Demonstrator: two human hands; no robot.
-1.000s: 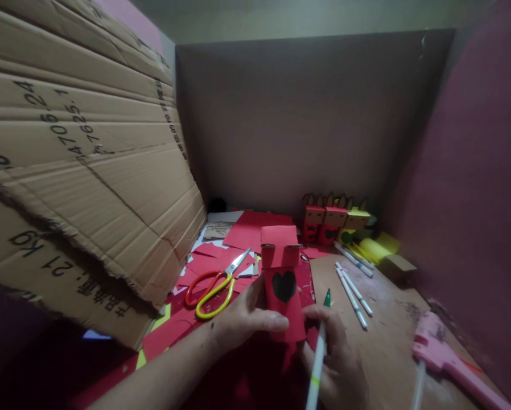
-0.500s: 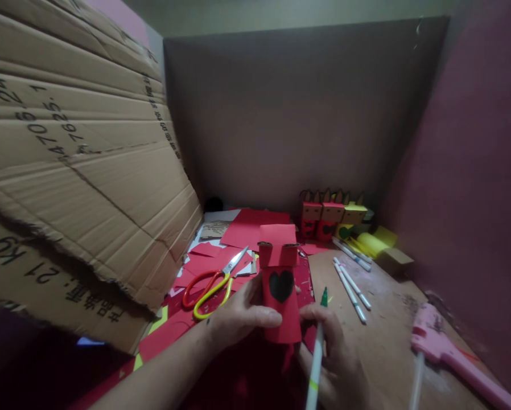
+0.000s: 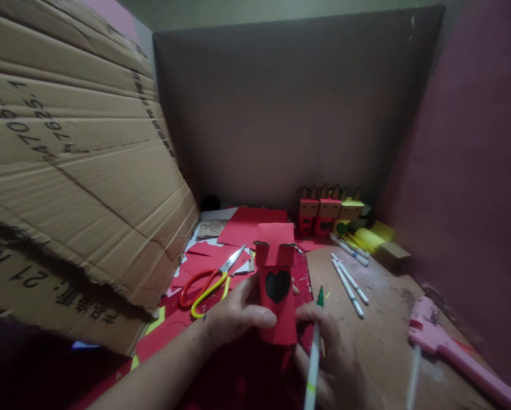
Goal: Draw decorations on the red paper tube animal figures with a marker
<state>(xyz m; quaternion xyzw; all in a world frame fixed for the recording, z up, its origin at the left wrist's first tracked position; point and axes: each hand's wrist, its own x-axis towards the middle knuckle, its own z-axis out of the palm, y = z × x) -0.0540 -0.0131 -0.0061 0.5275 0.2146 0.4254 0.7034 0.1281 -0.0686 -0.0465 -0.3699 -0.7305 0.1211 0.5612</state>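
A red paper figure (image 3: 276,324), tube-shaped with a boxy head and a dark heart on its front, stands upright in front of me. My left hand (image 3: 249,316) is closed around its lower left side, the thumb lying across the front. In my right hand (image 3: 328,339) is a marker (image 3: 313,364) with a white barrel and a green tip pointing up and away. The right fingers are close to the figure's right side; whether they touch it I cannot tell. Scissors (image 3: 210,285) with red and yellow handles lie open left of the figure.
Finished-looking figures (image 3: 328,213) stand by the back wall. Several white markers (image 3: 349,285) lie on the wooden tabletop, with a yellow paper piece (image 3: 373,239) behind. A pink glue gun (image 3: 435,330) rests at right. Red paper sheets (image 3: 255,225) cover the left, beside a large cardboard panel (image 3: 89,171).
The whole view has shifted slightly, so everything appears a little further left. Both hands keep their hold on the figure and the marker.
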